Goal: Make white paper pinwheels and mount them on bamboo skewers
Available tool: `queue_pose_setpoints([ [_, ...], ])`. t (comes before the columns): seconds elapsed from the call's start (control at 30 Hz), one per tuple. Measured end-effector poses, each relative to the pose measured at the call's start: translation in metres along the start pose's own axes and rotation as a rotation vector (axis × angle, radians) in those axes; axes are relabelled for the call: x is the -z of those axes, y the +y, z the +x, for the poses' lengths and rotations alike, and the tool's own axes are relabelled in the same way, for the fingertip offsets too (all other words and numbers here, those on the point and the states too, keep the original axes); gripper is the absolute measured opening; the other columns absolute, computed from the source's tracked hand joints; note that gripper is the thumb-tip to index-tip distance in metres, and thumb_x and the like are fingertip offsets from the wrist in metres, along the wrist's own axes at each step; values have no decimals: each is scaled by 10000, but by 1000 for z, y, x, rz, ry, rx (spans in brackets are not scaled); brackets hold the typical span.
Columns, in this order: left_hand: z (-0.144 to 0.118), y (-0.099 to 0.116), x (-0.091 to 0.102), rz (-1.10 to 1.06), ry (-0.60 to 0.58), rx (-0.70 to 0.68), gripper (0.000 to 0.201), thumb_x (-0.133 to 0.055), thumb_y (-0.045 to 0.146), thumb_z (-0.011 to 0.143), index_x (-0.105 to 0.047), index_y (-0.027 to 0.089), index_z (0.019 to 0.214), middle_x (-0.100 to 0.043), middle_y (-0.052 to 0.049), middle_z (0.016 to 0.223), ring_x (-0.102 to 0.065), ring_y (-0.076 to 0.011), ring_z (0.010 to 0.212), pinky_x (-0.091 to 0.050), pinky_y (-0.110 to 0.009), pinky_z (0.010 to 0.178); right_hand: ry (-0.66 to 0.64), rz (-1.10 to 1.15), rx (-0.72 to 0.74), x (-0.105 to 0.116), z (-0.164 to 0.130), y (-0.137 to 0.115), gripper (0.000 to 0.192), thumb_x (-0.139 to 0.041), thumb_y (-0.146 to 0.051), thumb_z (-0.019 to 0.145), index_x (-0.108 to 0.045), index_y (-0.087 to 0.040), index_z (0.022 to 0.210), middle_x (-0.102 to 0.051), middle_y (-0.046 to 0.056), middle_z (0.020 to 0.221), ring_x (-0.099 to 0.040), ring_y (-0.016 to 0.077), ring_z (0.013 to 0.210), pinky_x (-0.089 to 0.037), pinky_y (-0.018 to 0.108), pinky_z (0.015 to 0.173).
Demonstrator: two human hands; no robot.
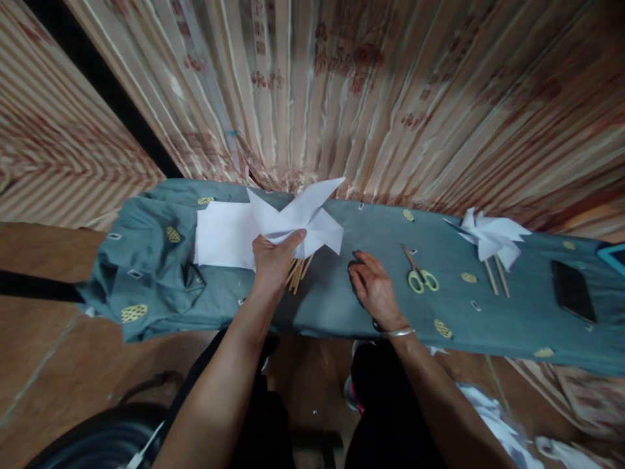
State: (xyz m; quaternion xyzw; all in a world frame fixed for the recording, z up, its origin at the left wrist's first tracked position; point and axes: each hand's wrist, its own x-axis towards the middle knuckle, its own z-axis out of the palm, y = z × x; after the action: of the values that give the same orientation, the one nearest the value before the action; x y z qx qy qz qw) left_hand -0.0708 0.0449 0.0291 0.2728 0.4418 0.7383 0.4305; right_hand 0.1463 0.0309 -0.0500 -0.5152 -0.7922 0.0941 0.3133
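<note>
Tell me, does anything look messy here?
Yes: the grey-green, pineapple-patterned cloth bunches at its left end, though it lies flatter elsewhere. White, crumpled material also shows below it, lower right, like litter.

A white paper pinwheel [312, 220] is pinched in the left hand [274, 262], the thumb pressed on its folded middle. Its creased blades spread outward: one long pointed blade reaches to the upper right, a shorter point rises at the upper left, and a broader, angular blade extends right. It overlaps the right end of white sheets and the upper ends of thin, tan sticks.
</note>
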Motion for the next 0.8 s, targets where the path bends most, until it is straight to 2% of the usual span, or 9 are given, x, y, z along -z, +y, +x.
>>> queue_pose_setpoints([
  [0.13, -3, -4, -7, 35, -14, 28, 478, -862, 276, 507, -754, 120, 945, -756, -43, 717, -729, -241, 787, -581, -368, 803, 30, 136, -171, -2, 2, 3, 165, -546, -281, 882, -690, -211, 841, -670, 127, 1226, -577, 257, 1238, -435, 458, 1066],
  [0.3, -7, -10, -12, 80, -13, 89, 465, -851, 264, 525, -749, 101, 949, -765, -63, 766, -725, -234, 804, -576, -352, 794, 49, 204, -275, -5, 5, 7, 44, -625, -238, 781, -664, -219, 768, -651, 123, 1268, -588, 257, 1221, -433, 444, 1047],
  [0.6, -17, -17, -21, 127, -51, 165, 277, -847, 249, 528, -755, 132, 762, -768, -60, 776, -704, -194, 716, -560, -323, 732, 20, 177, -261, -4, 4, 4, 76, -592, -219, 799, -665, -226, 781, -617, 118, 1327, -533, 266, 1290, -393, 459, 1094],
  [0.8, -20, -23, -25, 110, -77, 209, 227, -844, 269, 535, -741, 157, 704, -763, -52, 750, -694, -194, 685, -564, -339, 717, 64, 205, -241, 2, 3, 4, 94, -569, -252, 825, -642, -223, 773, -610, 144, 1329, -518, 292, 1308, -396, 500, 1084],
])
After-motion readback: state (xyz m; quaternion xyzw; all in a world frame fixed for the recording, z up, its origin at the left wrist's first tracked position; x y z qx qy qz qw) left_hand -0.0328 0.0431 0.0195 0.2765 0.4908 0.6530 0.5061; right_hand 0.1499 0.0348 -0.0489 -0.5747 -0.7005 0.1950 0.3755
